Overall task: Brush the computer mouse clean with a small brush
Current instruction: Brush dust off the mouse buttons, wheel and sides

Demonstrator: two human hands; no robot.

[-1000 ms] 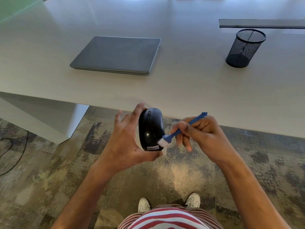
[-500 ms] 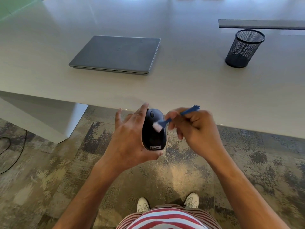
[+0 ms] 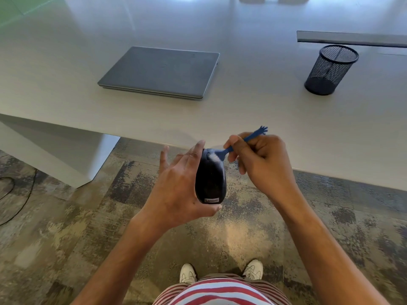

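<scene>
A black computer mouse (image 3: 211, 179) with a small label at its near end is held upright in the air, just in front of the table edge. My left hand (image 3: 176, 186) grips it from the left side, thumb under the near end. My right hand (image 3: 262, 159) pinches a small blue brush (image 3: 244, 140) by its thin handle. The brush's pale bristles rest on the far end of the mouse, beside the scroll wheel. Its handle end, shaped like a tiny hand, sticks out above my fingers.
A white table (image 3: 253, 111) spans the view ahead, carrying a closed grey laptop (image 3: 160, 72) and a black mesh pen cup (image 3: 331, 70). A dark strip (image 3: 352, 38) lies behind the cup. Patterned carpet (image 3: 88, 216) and a cable (image 3: 13, 201) lie below.
The brush has travelled from the near, labelled end of the mouse up to its far end by the wheel. My right hand rose with it. The left hand kept its hold.
</scene>
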